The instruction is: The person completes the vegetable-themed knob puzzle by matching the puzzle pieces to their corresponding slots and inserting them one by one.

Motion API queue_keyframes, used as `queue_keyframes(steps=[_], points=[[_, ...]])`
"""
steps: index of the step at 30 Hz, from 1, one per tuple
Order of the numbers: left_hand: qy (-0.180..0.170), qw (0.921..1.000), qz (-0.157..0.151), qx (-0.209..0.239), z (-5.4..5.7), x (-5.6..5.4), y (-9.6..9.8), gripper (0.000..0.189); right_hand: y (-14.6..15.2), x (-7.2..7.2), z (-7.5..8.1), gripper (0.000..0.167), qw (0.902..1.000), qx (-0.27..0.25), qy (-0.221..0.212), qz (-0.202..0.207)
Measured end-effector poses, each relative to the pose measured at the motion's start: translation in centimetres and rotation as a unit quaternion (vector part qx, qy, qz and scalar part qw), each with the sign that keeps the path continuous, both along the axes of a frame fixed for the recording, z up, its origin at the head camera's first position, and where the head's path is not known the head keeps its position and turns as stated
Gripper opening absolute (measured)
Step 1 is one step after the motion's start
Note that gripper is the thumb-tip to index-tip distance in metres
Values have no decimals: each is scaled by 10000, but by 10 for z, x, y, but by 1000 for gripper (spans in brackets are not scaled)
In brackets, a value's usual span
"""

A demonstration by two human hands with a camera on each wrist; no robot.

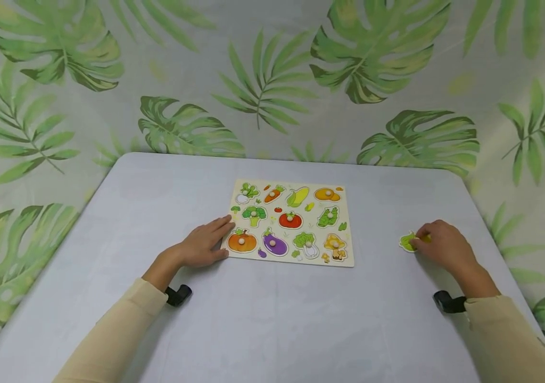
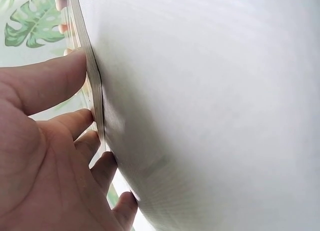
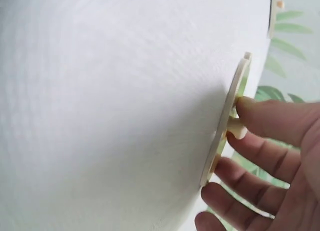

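A wooden knob puzzle board [image 1: 312,213] with pictured vegetables lies flat on the white table. My left hand [image 1: 204,244] rests at its left edge, fingers extended, with thumb and fingertips touching the board's side, as the left wrist view also shows. Off to the right, my right hand [image 1: 446,247] pinches the small wooden knob [image 3: 237,127] of a green-and-yellow corn puzzle piece [image 1: 406,242] between thumb and forefinger. That piece lies at the tabletop, partly covered by the fingers. On the board, the corn spot [image 1: 297,197] shows a printed corn without a knob.
Other knobbed pieces sit in the board, among them a tomato [image 1: 290,221], an eggplant [image 1: 274,246] and a pumpkin [image 1: 242,243]. White cloth covers the table [image 1: 277,319]. Behind it hangs a leaf-patterned curtain [image 1: 272,138].
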State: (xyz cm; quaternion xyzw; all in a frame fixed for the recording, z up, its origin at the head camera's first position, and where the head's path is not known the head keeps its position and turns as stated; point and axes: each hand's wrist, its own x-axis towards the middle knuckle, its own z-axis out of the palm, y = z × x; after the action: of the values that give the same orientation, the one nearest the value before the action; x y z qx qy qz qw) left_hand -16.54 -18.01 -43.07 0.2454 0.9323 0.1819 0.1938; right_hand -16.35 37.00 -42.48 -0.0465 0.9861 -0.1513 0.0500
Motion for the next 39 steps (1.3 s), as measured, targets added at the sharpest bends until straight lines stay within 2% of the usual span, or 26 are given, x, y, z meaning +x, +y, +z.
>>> queue_keyframes(steps=[8, 13, 24, 32, 39], points=[[-2, 10000, 39, -6, 0, 1, 0, 71, -3, 3, 2, 24, 9996, 71, 184, 208], [-10, 10000, 4, 21, -2, 1, 0, 71, -7, -3, 1, 19, 9982, 158, 385, 431], [47, 10000, -3, -24, 0, 1, 0, 70, -8, -7, -2, 20, 9970, 160, 491, 579], [80, 10000, 15, -34, 0, 2, 0, 70, -10, -9, 5, 23, 9944, 81, 792, 694], [66, 10000, 21, -54, 0, 1, 0, 70, -19, -15, 14, 25, 9950, 51, 687, 730]])
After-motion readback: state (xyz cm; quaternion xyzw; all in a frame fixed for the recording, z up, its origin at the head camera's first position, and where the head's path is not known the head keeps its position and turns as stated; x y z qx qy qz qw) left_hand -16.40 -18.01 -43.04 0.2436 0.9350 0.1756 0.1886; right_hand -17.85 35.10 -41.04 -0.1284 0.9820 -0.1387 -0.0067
